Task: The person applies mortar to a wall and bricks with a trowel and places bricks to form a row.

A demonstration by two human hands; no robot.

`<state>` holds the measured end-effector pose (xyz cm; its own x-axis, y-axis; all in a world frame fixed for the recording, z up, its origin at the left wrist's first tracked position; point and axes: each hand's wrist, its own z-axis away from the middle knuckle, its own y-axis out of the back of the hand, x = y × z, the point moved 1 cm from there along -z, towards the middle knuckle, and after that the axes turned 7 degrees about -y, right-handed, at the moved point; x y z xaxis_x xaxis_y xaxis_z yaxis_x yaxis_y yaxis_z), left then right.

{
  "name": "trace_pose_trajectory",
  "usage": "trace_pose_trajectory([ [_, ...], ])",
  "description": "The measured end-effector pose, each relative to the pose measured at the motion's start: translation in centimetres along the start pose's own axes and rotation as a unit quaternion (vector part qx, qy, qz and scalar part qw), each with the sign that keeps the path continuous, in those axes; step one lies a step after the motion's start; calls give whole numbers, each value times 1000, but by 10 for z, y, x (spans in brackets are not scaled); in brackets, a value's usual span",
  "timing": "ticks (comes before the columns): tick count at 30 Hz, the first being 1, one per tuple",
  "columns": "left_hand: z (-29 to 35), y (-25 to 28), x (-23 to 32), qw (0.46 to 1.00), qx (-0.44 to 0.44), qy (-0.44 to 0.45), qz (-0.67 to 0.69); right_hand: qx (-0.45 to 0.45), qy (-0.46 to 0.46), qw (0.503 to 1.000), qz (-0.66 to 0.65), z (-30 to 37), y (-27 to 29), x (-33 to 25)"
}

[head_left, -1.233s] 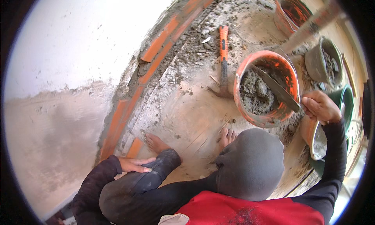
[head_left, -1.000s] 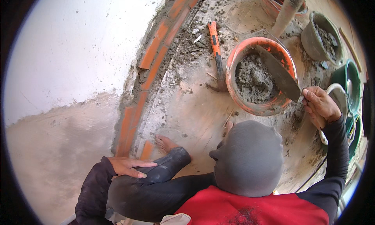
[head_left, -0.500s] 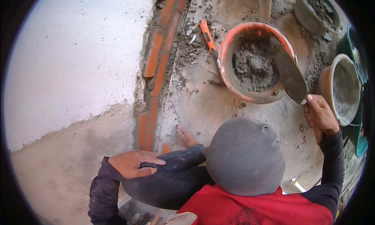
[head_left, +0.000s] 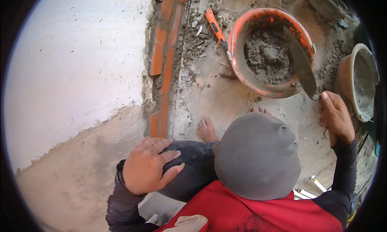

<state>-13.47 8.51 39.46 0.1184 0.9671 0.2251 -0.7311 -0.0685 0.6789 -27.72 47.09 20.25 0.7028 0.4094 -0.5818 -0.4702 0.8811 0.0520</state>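
Observation:
My right hand (head_left: 336, 115) grips the handle of a trowel (head_left: 305, 72). Its long blade slants over the right rim of an orange bucket (head_left: 262, 89) and reaches inside. Lumpy grey mortar (head_left: 268, 56) fills part of the bucket. At lower left, my left hand (head_left: 149, 165) lies with spread fingers on my dark-clad knee (head_left: 187, 159), holding nothing. A hammer (head_left: 215, 26) with an orange and black handle lies left of the bucket, its head partly in the bucket's shadow.
Left of the hammer runs a low course of orange bricks (head_left: 159, 50) along a whitish wall (head_left: 80, 58). A basin (head_left: 358, 56) of grey mix stands right of the trowel, another basin (head_left: 320, 4) at far right. A grey cap (head_left: 258, 155) blocks the near middle.
The trowel blade has turned, showing a narrower face over the bucket. My left hand's fingers have spread wider on the knee. The whole view has shifted slightly.

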Motion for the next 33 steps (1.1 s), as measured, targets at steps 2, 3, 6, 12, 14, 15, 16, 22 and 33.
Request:
trace_pose_trajectory([
  [2, -5, -8, 3, 997, -1, -2, -77, -74, 60, 992, -81, 0, 5, 7],
  [3, -9, -12, 2, 993, -2, -5, -115, -48, 26, 987, -148, 2, 0, 12],
  [6, -18, -24, -9, 986, -54, 6, -155, -160, 25, 974, -158, -14, 2, 42],
  [12, -52, -48, -37, 958, -237, -14, -161, -221, -121, 910, -330, -25, -14, 153],
  [14, -62, -49, -40, 949, -275, -5, -155, -200, -127, 924, -299, -20, -12, 185],
  [15, -65, -52, -42, 944, -293, -3, -149, -184, -129, 930, -291, -11, -9, 197],
  [16, -63, -56, -44, 950, -266, -29, -160, -158, -147, 933, -287, -1, -3, 212],
  [22, -51, -67, -18, 987, -109, -111, -29, -2, -89, 962, -257, 58, 54, 193],
  [33, -23, -110, -13, 957, 122, -215, 150, -150, 79, 985, 21, -57, -220, -70],
])
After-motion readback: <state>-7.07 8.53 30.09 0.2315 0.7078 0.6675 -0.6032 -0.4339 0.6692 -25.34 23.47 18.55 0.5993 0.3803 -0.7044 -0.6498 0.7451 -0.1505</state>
